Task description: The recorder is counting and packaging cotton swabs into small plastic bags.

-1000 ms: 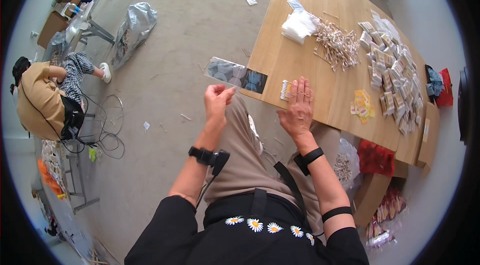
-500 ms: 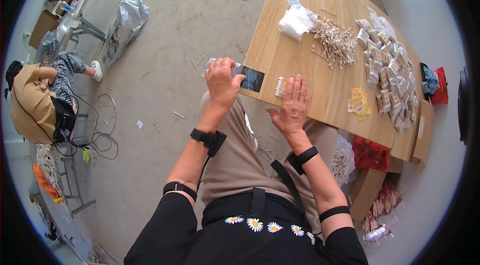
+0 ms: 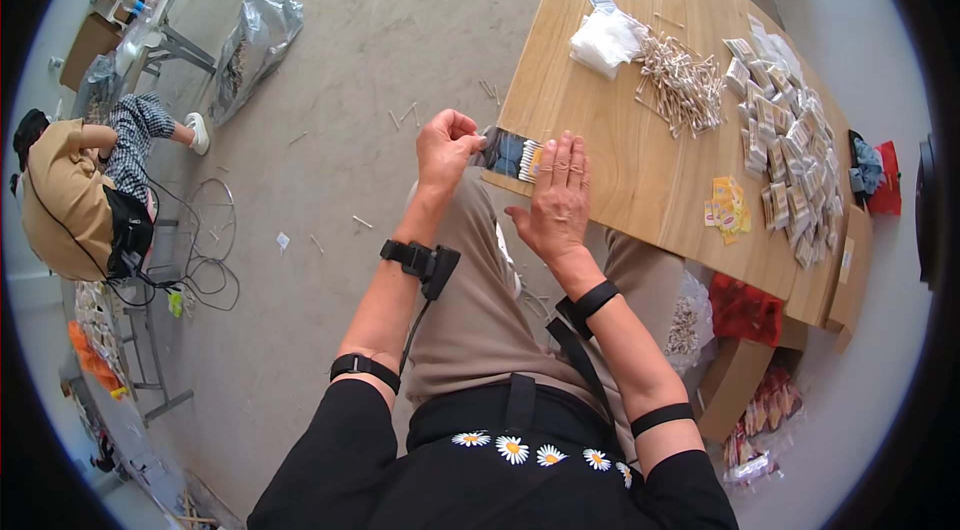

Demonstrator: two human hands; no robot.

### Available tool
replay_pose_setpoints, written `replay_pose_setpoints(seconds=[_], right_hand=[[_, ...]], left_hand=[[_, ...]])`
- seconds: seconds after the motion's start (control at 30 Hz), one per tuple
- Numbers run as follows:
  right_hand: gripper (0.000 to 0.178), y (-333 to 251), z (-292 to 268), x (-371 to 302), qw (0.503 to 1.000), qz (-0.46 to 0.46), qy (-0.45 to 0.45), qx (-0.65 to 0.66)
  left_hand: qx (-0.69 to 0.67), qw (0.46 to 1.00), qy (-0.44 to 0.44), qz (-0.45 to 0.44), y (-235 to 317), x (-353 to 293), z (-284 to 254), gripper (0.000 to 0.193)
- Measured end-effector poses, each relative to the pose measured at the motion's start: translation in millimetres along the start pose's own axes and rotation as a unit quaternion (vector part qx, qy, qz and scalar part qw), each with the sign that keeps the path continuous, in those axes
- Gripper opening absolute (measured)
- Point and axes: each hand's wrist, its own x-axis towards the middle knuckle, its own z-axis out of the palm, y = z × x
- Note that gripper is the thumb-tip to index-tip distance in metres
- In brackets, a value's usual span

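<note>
While pinned flat at the table (image 3: 640, 180) edge, presumably to stop sliding: packet (image 3: 512, 156) of sticks, half over the near rim. Head view only. Left hand (image 3: 447, 148) curled shut, pinching the packet's left end. Right hand (image 3: 557, 202) spread open, fingers together, pressing its right end. Loose sticks (image 3: 680, 85) heaped well apart.

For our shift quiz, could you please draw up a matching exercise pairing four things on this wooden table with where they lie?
Things:
1. small clear packet with dark end
2. heap of pale wooden sticks
3. white crumpled plastic bags
4. small yellow packets

Places:
A. table's far side, left of the sticks
B. near edge, between both hands
C. right of the right hand
D. table's middle

Pairs: 1-B, 2-D, 3-A, 4-C
</note>
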Motion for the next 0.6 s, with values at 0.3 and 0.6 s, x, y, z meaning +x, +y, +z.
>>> replay_pose_setpoints(seconds=[0.3,0.6], right_hand=[[0.111,-18,5,12,1.0,-0.01,-0.005,0.013],[0.111,-30,11,23,0.999,-0.021,-0.017,0.017]], left_hand=[[0.182,0.972,0.044,0.143,27,-9,6,0.012],[0.293,0.928,0.061,0.223,29,-11,11,0.011]])
